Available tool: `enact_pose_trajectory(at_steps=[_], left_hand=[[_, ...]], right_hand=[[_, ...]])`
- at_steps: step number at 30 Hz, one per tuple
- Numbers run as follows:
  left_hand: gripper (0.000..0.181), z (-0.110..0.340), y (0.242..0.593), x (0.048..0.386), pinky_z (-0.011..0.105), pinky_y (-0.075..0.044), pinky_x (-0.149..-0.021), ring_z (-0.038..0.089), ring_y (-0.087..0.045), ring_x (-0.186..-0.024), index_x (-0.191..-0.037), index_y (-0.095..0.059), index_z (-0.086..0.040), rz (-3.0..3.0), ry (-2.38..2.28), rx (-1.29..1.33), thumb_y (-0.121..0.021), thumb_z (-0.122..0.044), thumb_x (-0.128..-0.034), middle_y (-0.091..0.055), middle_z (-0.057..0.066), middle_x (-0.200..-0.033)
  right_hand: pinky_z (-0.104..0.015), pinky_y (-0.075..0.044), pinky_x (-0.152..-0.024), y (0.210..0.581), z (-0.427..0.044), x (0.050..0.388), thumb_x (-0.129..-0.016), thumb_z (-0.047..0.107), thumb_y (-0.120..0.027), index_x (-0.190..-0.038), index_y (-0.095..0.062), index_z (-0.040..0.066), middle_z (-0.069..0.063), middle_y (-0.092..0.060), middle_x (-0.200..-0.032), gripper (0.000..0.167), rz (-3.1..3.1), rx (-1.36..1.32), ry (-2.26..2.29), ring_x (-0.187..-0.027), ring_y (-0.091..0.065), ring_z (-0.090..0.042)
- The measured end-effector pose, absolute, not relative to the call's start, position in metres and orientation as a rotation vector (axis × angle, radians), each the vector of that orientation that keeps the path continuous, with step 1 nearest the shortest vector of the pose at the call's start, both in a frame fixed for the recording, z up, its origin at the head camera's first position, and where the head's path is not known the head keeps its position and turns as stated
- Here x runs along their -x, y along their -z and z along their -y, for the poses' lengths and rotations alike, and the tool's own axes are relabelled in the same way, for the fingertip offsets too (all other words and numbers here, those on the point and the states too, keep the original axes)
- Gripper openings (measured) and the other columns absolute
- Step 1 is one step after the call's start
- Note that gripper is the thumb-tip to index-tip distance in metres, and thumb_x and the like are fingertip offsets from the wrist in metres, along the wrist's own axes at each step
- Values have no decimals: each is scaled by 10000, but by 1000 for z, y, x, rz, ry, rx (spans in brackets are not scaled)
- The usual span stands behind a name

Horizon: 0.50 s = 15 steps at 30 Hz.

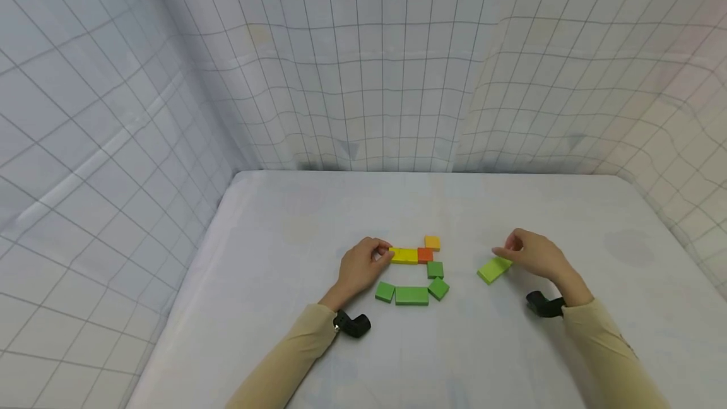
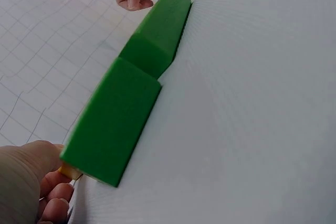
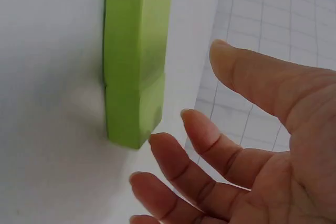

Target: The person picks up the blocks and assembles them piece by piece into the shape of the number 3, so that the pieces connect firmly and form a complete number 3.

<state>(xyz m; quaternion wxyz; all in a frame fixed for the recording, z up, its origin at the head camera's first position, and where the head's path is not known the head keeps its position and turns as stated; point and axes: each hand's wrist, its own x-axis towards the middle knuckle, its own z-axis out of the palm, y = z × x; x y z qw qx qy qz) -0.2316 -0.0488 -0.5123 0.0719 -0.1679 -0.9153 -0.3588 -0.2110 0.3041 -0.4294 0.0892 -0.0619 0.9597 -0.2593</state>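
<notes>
At the left end of a yellow block (image 1: 404,256), my left hand (image 1: 361,262) pinches it between thumb and fingers. Most of that block is hidden behind a green block (image 2: 113,121) in the left wrist view. A red-orange block (image 1: 425,255) touches the yellow one's right end. To the right lies a lime green piece (image 1: 493,269) at a slant, with a seam near one end in the right wrist view. Beside that end is my right hand (image 1: 534,254); its thumb and relaxed fingers (image 3: 170,156) are spread apart and hold nothing.
An orange block (image 1: 432,243) sits above the red-orange one. Below are a small green block (image 1: 435,269), a tilted green block (image 1: 438,288), a long green block (image 1: 411,296) and another small green block (image 1: 385,291). Gridded cloth walls (image 1: 363,81) surround the white table (image 1: 272,219).
</notes>
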Motion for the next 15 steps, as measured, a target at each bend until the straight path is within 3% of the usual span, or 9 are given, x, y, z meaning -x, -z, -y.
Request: enact_pose_trajectory(at_steps=[5,15], left_hand=[[193,50,512,232,225,-371,-558,50,-458,-624,-1025,-698,-173,2750,1073,502,-644,-315,-906,-559,-90,-836],[199,49,510,229,223,-368,-562,50,-455,-624,-1021,-698,-168,2752,1078,505,-644,-320,-905,-565,-84,-837]], right_hand=[[-351,-406,-635,430,-328,215,-907,466,-589,-939,-533,16,-109,-577,-919,454,-2729,124,708,-782,-515,-242],[-312,-357,-598,442,-345,224,-892,390,-643,-886,-552,36,-23,-504,-745,366,-2572,143,831,-666,-452,-174]])
